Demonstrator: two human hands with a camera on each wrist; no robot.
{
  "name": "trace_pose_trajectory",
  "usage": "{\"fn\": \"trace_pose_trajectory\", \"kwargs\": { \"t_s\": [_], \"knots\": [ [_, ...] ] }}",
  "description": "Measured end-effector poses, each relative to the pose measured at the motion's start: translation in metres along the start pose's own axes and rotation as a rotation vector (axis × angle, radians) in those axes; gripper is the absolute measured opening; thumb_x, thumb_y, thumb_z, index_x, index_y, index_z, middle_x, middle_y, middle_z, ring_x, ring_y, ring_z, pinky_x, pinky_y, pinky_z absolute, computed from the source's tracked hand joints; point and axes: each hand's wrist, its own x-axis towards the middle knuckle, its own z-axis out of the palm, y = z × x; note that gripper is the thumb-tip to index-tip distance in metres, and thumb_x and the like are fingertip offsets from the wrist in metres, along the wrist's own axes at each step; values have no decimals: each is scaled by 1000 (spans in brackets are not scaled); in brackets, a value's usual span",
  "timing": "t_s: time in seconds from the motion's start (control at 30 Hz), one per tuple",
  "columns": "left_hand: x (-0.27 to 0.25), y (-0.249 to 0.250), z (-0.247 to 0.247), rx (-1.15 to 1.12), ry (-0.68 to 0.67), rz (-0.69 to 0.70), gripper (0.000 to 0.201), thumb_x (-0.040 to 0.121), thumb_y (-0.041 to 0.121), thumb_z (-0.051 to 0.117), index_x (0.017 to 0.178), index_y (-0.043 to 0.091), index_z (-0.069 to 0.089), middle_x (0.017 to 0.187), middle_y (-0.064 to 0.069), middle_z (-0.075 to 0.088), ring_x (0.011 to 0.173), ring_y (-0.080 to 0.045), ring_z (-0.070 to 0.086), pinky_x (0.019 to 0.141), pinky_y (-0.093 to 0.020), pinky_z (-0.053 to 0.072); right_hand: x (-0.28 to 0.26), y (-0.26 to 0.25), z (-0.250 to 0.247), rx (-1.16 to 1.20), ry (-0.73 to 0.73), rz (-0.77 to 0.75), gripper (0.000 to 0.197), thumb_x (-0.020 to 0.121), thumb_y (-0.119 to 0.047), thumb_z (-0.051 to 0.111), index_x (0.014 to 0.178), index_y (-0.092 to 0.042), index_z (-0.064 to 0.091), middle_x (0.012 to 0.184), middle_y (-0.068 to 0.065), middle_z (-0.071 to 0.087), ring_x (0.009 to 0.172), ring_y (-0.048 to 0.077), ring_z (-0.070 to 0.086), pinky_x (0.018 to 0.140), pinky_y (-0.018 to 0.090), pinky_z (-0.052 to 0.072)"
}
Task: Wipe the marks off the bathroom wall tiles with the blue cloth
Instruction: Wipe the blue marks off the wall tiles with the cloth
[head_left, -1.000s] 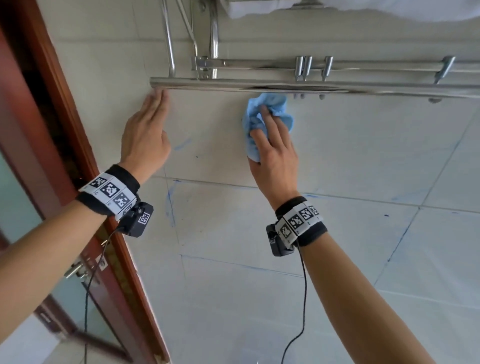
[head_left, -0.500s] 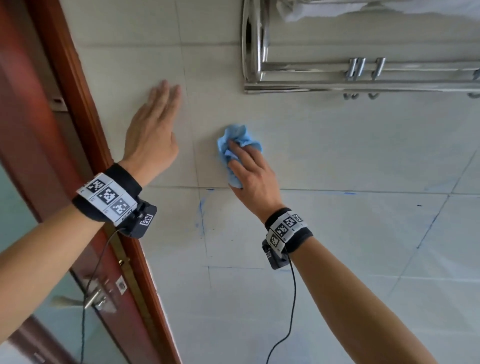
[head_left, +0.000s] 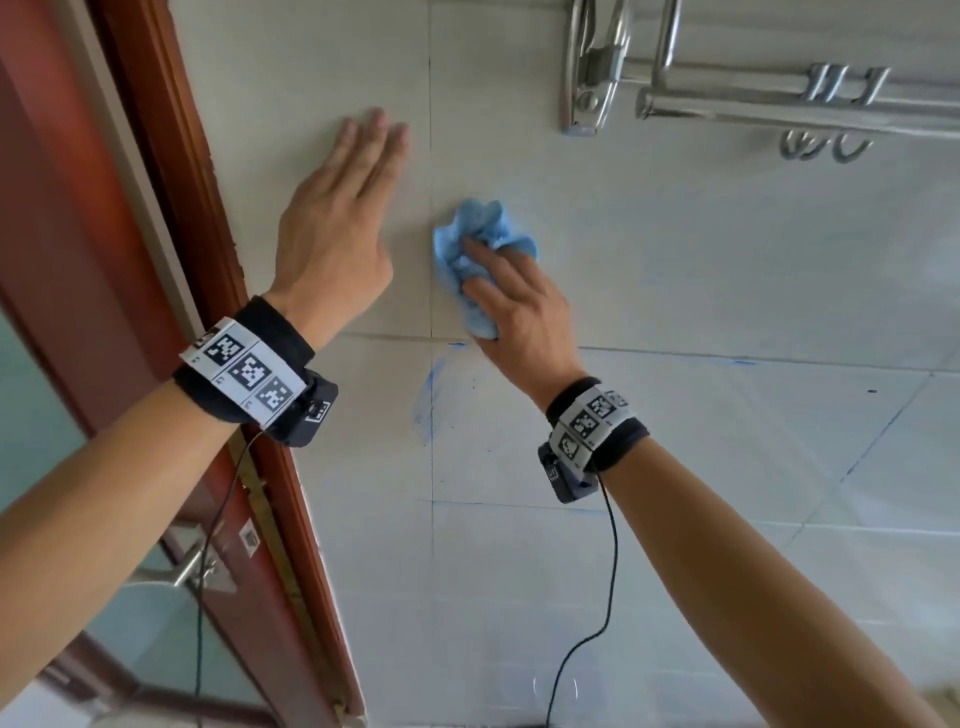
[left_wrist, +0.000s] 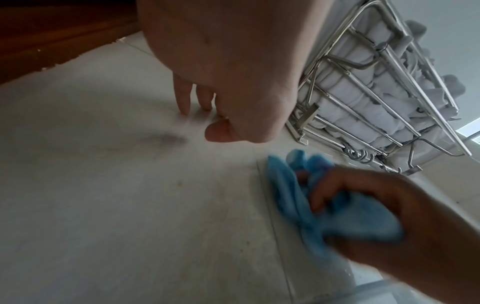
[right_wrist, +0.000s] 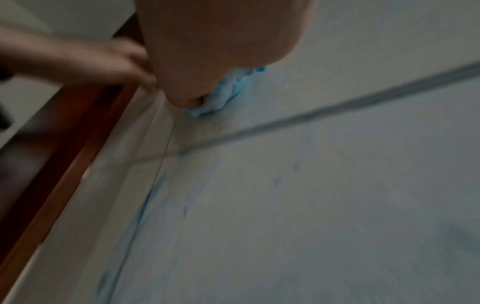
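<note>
A metal towel rack (head_left: 769, 98) hangs above right; a wooden door frame (head_left: 171, 218) borders the tiles (head_left: 675, 260). The left hand (head_left: 337, 228) lies flat, fingers together. The right hand (head_left: 519, 306) presses the bunched cloth (head_left: 467, 244), fingers curled into it, above a blue smear (head_left: 426, 400).

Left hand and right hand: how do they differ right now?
The left hand lies flat and bare on the pale wall tiles, fingers straight, beside the reddish-brown wooden door frame. The right hand sits lower, fingers curled into the crumpled blue cloth. Both press against the wall and wear marker wristbands.
</note>
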Motion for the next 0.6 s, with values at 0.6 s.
{"fn": "trace_pose_trajectory", "kwargs": {
  "t_s": [0.6],
  "knots": [
    [-10,0,0,54,-41,-15,83,95,0,47,168,16,11,176,-8,10,162,-27,8,131,-36,18,-66,-31,11,4,31,198,18,84,-1,71,100,-8,71,132,5,68,111,26,63,81,34,57]
  ]
}}
